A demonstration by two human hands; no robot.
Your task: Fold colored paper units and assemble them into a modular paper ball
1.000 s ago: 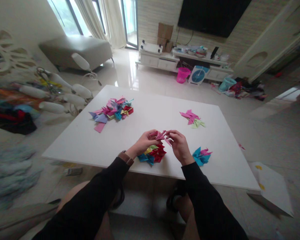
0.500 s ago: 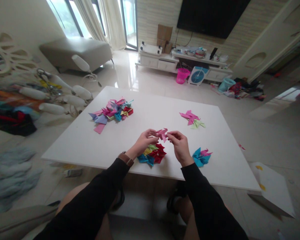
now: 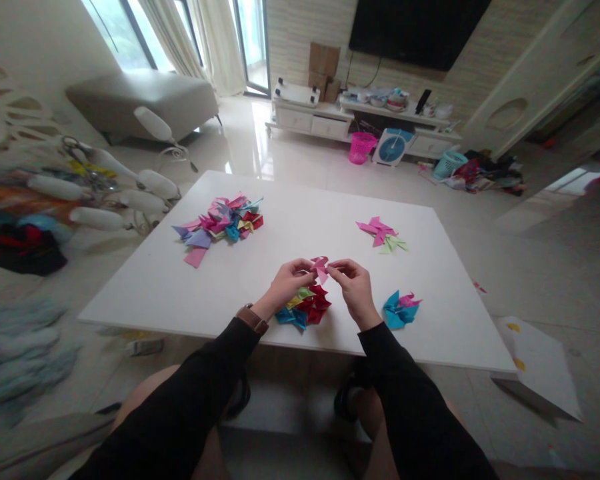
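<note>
Paper [image 3: 321, 268], pink and folded, is near the frame's centre over the white surface [image 3: 300, 220], pinched by the fingers of my left hand [image 3: 288, 280] and my right hand [image 3: 354, 283]; red and blue folded pieces [image 3: 316, 305] lie lower in the frame.

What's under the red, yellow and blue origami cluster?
The origami cluster rests on white tabletop; the surface beneath is covered. The left hand partly hides the cluster.

Pink folded paper [image 3: 320, 268] between 2 hands [image 3: 355, 285]
</note>
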